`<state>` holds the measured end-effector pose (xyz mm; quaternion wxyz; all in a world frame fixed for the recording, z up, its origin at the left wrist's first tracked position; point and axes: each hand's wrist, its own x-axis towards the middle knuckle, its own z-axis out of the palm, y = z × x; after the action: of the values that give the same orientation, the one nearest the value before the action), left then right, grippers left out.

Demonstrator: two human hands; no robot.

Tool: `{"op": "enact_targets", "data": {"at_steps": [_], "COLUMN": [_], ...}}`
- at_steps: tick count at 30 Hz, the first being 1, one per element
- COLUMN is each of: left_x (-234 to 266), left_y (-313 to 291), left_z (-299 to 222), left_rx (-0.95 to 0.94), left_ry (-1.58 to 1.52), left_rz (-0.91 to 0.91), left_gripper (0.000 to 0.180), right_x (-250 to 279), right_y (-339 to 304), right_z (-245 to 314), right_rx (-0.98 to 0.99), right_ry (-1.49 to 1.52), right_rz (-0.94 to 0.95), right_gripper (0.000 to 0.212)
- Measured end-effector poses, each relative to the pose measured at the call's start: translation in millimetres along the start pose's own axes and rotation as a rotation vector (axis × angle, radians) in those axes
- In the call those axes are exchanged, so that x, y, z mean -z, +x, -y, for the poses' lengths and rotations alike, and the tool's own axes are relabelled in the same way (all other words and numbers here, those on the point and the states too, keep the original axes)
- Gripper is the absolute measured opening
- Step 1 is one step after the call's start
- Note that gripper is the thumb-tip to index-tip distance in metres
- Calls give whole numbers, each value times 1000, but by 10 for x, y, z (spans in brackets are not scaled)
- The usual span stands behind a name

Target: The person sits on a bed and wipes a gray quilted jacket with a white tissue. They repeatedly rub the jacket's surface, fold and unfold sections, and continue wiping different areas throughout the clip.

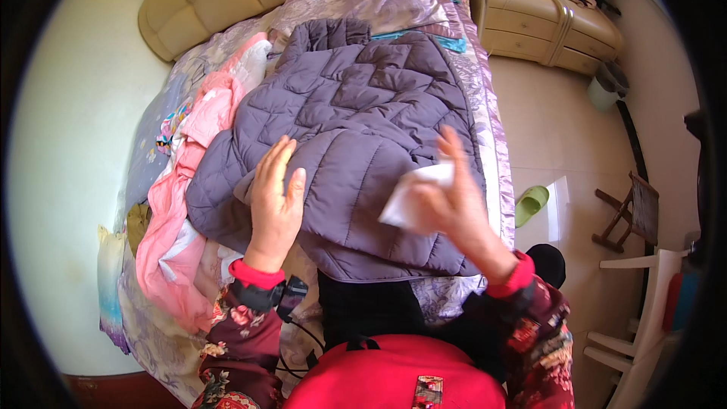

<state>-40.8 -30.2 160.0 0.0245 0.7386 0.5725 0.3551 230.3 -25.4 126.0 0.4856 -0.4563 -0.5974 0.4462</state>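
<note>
A grey-purple quilted padded coat [341, 121] lies spread across the bed, its collar end [329, 34] toward the headboard. Over its lower left part is my left hand [274, 204], held open with the fingers together and the thumb apart; nothing is in it. My right hand [462, 212], a little blurred, is above the coat's lower right part. It grips a thin white tissue [401, 204] that hangs from the thumb side; its exact folds are smeared. I cannot tell if either hand touches the coat.
Pink and white bedding [201, 125] lies bunched left of the coat. Behind are a pillow [363, 4] and padded headboard [204, 0]. On the right stand a drawer cabinet [522, 23], a bin [608, 85], a wooden stool [636, 208], a white chair [655, 295] and a green slipper [531, 204].
</note>
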Motion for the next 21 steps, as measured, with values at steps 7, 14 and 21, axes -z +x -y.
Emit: {"op": "enact_targets", "data": {"at_steps": [7, 14, 21], "left_x": [-548, -596, -573], "left_y": [-404, -433, -441], "left_z": [115, 277, 206], "left_rx": [-68, -59, -101], "left_ry": [314, 296, 332], "left_rz": [209, 260, 265], "left_gripper": [57, 57, 56], "right_x": [-1105, -958, -297], "right_y": [166, 134, -510], "right_z": [-158, -619, -1563], "right_rx": [582, 387, 128], "right_ry": [-702, -777, -976], "right_rz": [198, 195, 198], "right_gripper": [74, 59, 60]}}
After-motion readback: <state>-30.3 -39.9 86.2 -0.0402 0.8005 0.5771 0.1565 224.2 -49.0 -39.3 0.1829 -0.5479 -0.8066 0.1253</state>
